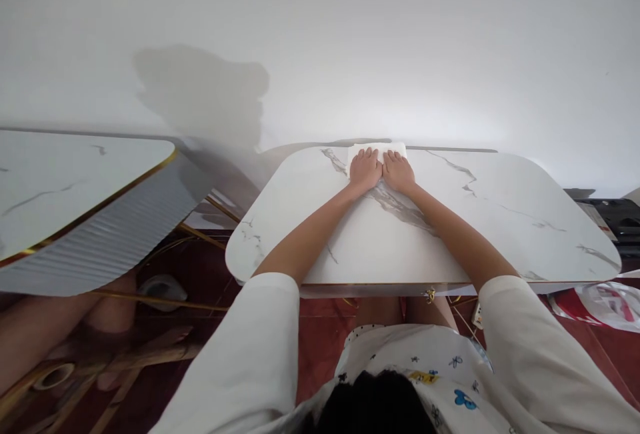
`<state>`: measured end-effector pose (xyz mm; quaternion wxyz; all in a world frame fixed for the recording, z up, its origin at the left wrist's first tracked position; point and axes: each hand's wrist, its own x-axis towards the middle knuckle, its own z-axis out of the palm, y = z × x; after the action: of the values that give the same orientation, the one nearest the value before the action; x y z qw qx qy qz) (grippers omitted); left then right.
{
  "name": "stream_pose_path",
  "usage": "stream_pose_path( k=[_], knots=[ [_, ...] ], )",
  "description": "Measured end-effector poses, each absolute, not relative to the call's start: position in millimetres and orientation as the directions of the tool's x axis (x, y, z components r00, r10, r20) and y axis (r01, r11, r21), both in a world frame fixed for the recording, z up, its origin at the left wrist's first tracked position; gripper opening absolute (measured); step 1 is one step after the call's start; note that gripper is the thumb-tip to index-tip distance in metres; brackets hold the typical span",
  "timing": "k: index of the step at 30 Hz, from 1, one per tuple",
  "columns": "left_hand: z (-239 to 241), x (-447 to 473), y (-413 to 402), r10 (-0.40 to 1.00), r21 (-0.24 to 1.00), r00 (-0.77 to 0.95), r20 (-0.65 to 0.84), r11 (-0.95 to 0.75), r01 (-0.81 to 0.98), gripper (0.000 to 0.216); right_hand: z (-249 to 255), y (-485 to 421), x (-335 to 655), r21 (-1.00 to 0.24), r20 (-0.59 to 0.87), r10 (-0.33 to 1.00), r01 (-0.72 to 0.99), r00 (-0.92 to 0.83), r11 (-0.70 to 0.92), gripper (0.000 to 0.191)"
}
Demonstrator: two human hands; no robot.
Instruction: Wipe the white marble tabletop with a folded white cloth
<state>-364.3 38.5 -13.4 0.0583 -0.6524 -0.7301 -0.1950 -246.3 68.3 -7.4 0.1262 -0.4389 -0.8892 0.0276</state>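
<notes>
We find a flat white folded cloth [379, 149] at the far edge of the white marble-patterned tabletop [500, 221], close against the white wall [400, 41]. Its long axis runs left to right, along that edge. The left hand [365, 169] and right hand [399, 171] lie on it side by side, thumbs touching, palms down, fingers spread flat and pointing at the wall; neither grips anything. A second gold-trimmed marble table [75, 201] stands well apart, left.
</notes>
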Motion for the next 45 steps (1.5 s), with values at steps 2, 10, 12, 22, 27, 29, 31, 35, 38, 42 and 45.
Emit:
stream_pose_path(
  k=[2, 10, 12, 22, 27, 29, 31, 35, 38, 42, 45],
  knots=[
    [-15.6, -369.3, 46.6, 0.923, 0.202, -0.132, 0.362, 0.061, 0.977, 0.05, -8.6, 74.5, -251.9, -0.164, 0.198, 0.791, 0.776, -0.579, 0.61, 0.057],
    [-16.6, -385.2, 59.3, 0.959, 0.182, -0.053, 0.277, 0.002, 0.983, 0.052, -9.4, 83.5, -266.5, -0.171, 0.148, 0.85, 0.833, -0.506, 0.526, 0.06],
    [-18.4, -387.1, 54.8, 0.96, 0.177, -0.035, 0.279, -0.016, 0.984, 0.052, -9.9, 79.3, -265.9, -0.18, 0.149, 0.842, 0.823, -0.518, 0.538, 0.059],
    [-16.5, -388.6, -17.5, 0.977, 0.144, 0.009, 0.215, -0.041, 0.989, 0.053, -10.1, 7.3, -259.7, -0.181, 0.175, 0.823, 0.804, -0.54, 0.566, 0.058],
    [-9.9, -369.5, -73.2, 0.984, 0.112, -0.038, 0.173, 0.018, 0.994, 0.053, -12.0, -40.8, -241.4, -0.138, 0.215, 0.774, 0.766, -0.596, 0.628, 0.058],
    [-8.5, -357.7, -93.5, 0.983, 0.109, -0.078, 0.169, 0.06, 0.992, 0.053, -10.6, -58.6, -231.7, -0.126, 0.198, 0.767, 0.76, -0.611, 0.638, 0.059],
    [-7.0, -344.1, -111.6, 0.977, 0.119, -0.123, 0.172, 0.103, 0.988, 0.053, -8.3, -73.9, -222.2, -0.131, 0.186, 0.767, 0.759, -0.614, 0.638, 0.057],
    [-4.7, -315.6, -141.4, 0.958, 0.153, -0.19, 0.213, 0.16, 0.975, 0.054, -5.0, -96.8, -204.1, -0.175, 0.18, 0.768, 0.748, -0.615, 0.64, 0.055],
    [-6.7, -298.4, -159.1, 0.933, 0.199, -0.241, 0.268, 0.191, 0.961, 0.053, -5.1, -113.2, -190.0, -0.198, 0.185, 0.757, 0.731, -0.626, 0.653, 0.054],
    [-11.4, -281.9, -179.2, 0.914, 0.245, -0.208, 0.349, 0.125, 0.961, 0.051, -8.6, -139.4, -170.5, -0.208, 0.214, 0.783, 0.756, -0.584, 0.621, 0.054],
    [-12.4, -269.2, -192.8, 0.919, 0.262, -0.183, 0.349, 0.091, 0.961, 0.051, -10.7, -156.2, -155.9, -0.217, 0.213, 0.812, 0.784, -0.543, 0.581, 0.054]
  ],
)
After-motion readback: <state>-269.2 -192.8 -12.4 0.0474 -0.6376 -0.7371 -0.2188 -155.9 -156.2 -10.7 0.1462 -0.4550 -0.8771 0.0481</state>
